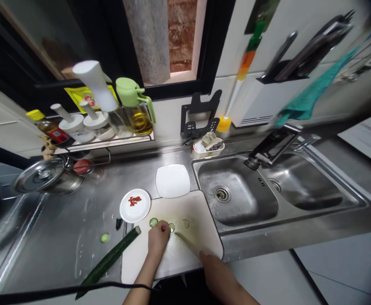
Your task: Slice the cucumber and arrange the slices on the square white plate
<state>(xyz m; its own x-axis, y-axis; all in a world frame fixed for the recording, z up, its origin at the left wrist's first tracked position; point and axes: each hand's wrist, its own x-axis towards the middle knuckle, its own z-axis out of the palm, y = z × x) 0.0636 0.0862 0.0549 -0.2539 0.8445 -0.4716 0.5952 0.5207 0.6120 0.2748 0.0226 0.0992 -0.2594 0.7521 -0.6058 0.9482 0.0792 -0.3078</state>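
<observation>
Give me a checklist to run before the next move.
1. Knife gripped in right hand: ok.
2. Left fingers safely clear of the blade: cannot tell; they are close to its tip.
3. Every cucumber slice on the cutting board: not ok; one slice lies on the counter.
4. Long cucumber wholly on the board: not ok; only its cut end reaches over it.
5. Red pieces on the round plate: ok.

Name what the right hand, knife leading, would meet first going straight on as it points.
Probably the cucumber slice by the left hand: the knife in the right hand points there, though depth is unclear.
</observation>
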